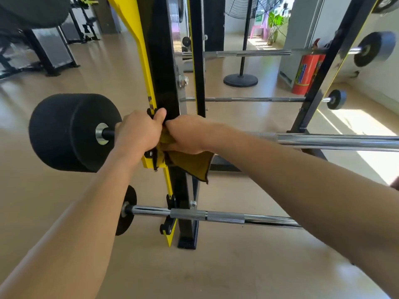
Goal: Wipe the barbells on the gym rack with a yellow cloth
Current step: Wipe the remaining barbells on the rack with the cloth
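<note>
Here the yellow cloth hangs crumpled, dark-edged, below the right hand.

Your yellow cloth is bunched on the chrome barbell at the rack upright, one corner hanging down.

Yellow cloth, dark-edged; black weight; chrome bar; yellow-black rack; red extinguisher.

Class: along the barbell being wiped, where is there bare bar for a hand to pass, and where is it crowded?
Free: the chrome bar right of the right hand, running to the frame edge. Crowded: at the rack upright, where the left hand, right hand and yellow cloth bunch beside the black weight.
</note>
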A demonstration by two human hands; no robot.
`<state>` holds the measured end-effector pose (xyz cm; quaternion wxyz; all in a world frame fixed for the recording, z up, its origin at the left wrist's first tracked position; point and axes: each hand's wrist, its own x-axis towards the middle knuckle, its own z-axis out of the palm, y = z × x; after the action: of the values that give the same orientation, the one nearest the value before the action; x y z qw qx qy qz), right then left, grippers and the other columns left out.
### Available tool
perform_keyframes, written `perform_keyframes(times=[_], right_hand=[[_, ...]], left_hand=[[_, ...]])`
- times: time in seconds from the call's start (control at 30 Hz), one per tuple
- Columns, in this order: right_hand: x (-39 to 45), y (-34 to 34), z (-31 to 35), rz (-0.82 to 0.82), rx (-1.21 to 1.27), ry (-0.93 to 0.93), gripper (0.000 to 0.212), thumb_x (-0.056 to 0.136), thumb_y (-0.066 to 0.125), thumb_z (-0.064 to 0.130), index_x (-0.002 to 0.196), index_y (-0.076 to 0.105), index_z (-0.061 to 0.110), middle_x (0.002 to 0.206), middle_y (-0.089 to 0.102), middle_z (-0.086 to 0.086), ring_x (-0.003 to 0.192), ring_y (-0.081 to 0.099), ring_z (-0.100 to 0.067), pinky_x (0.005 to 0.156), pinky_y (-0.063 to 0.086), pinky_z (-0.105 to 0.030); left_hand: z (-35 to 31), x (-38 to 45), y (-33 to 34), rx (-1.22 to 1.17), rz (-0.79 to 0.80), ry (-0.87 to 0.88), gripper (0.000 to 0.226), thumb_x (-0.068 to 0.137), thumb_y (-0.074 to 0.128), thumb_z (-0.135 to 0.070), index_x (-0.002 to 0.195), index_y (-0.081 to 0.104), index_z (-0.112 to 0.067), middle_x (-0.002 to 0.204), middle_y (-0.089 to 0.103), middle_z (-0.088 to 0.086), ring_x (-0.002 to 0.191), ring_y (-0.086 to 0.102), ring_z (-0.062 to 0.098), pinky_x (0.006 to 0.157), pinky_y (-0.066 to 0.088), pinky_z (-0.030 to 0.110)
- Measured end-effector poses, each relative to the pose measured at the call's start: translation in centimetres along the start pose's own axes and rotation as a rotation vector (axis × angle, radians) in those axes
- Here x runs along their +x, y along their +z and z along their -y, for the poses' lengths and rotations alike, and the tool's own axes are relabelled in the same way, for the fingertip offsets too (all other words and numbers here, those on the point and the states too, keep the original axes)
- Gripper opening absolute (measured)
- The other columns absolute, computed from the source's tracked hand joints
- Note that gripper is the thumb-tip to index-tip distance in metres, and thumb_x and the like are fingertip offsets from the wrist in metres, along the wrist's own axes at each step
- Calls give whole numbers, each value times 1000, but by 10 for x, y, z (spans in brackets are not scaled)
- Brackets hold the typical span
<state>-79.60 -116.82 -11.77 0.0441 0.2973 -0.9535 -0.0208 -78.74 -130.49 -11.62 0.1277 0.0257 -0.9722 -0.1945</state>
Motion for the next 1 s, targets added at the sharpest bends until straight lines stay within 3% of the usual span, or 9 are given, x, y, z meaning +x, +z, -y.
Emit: perform_keyframes(times=[0.13,0.23,0.4,0.53,0.63,0.73,0.9,1.0], right_hand=[[-44,2,-25,-95,51,-10,48,98,44,59,122,51,19,94,61,3,78,59,-15,76,53,-31],[-96,-7,-62,-31,55,58,48,95,38,63,121,49,24,91,56,6,78,53,-15,74,40,-29],[-145,-19,-99,106,7,218,65,75,20,71,105,53,23,83,61,2,77,59,-18,78,53,-38],[-95,-17,-72,116,114,195,62,85,29,73,89,59,19,75,59,0,66,57,-14,60,44,-23],[-36,-9,-33,74,103,103,55,100,30,61,105,62,17,79,57,-4,71,59,-18,67,48,-29],[-14,-2,-10,-18,150,86,57,100,28,63,107,59,16,77,54,1,76,62,-19,66,46,-29],[-69,5,-32,-161,-42,70,56,94,40,69,118,50,20,85,55,4,77,59,-17,68,50,-32],[-117,1,-70,-58,-132,277,52,88,43,76,95,47,24,73,48,7,69,52,-14,65,41,-30]], left_hand=[[2,-1,-3,-67,34,4,60,100,34,-61,75,53,-10,70,58,12,66,58,26,72,48,42],[6,2,-2,-60,46,31,60,100,33,-61,76,54,-9,69,57,12,66,57,27,75,47,44],[9,6,4,-23,-8,43,62,99,34,-61,75,53,-7,67,53,13,66,55,29,83,50,51],[5,7,9,25,-30,6,63,100,33,-61,86,57,-5,71,56,13,72,59,30,87,51,52],[2,3,6,2,-30,6,62,99,33,-62,78,55,-8,67,54,11,68,57,28,85,52,51],[2,0,1,-60,-3,-13,61,97,33,-64,72,54,-13,67,55,11,71,58,30,82,51,49],[2,-4,-4,-110,14,-4,58,99,37,-61,68,51,-14,65,53,9,62,54,23,67,41,40],[4,-4,-2,-121,-9,13,58,100,39,-56,65,51,-12,61,51,9,58,49,20,64,35,37]])
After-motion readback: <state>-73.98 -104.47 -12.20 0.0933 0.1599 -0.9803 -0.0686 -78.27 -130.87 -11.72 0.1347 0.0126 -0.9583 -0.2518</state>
